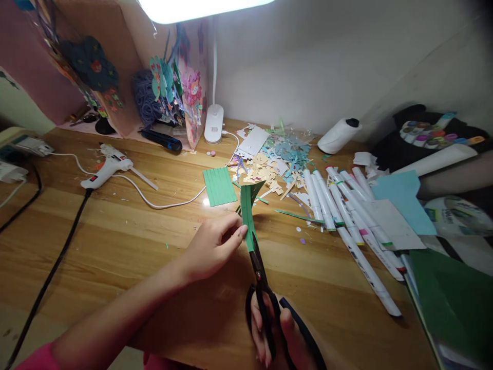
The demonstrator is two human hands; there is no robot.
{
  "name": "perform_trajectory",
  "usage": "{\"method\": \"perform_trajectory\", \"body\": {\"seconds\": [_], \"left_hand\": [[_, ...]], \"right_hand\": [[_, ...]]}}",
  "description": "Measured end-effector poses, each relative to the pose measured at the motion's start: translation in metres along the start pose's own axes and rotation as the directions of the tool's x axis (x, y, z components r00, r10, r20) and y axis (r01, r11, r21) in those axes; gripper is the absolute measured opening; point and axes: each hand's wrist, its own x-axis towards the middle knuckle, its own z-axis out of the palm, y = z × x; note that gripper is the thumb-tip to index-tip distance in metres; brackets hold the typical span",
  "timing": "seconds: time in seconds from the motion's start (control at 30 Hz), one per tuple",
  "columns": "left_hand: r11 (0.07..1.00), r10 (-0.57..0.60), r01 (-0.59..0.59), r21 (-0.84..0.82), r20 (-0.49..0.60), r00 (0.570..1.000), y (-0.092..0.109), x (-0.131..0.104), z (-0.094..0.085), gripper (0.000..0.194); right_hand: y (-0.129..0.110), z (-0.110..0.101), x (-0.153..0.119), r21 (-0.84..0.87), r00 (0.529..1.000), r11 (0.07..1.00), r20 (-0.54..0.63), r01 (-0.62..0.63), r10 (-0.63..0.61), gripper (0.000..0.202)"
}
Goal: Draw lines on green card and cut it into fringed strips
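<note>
My left hand [215,241] pinches a strip of green paper [247,205] between thumb and fingers, above the wooden table. Dark lines run along the strip, and its far end flares out to the right. Black-handled scissors [259,275] are in my right hand [265,329], fingers and thumb through the handle loops. Their blades are slightly apart at the near end of the strip, with paper between them. Beyond my left hand lies a flat green paper rectangle [220,186] marked with lines.
Paper scraps [269,164] are heaped at the back, beside several white markers [346,205]. A white glue gun [106,167] with its cord lies left. A lamp base [214,124], a thread spool [339,135] and green sheets [454,298] surround the work area.
</note>
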Motion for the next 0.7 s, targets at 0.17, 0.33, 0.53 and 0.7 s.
{"method": "perform_trajectory", "body": {"seconds": [0.17,0.33,0.53,0.7], "left_hand": [[0.999,-0.018,0.018,-0.035,0.001,1.0,-0.001,0.001,0.002,0.028],[0.997,-0.041,0.041,-0.072,-0.003,0.999,-0.003,0.001,0.004,0.03],[0.991,-0.075,0.072,-0.112,-0.019,0.997,-0.004,0.002,0.007,0.031],[0.988,-0.085,0.082,-0.131,-0.016,0.996,-0.002,0.0,0.008,0.031]], "right_hand": [[0.005,0.003,0.004,0.026,1.0,1.0,-0.026,-0.007,0.008,0.03],[0.015,0.013,0.01,0.056,0.998,0.998,-0.059,0.0,0.003,0.031],[0.016,0.017,0.016,0.079,0.996,0.997,-0.082,0.022,-0.015,0.07],[0.017,0.014,0.018,0.04,0.992,0.993,-0.075,0.107,-0.104,0.067]]}}
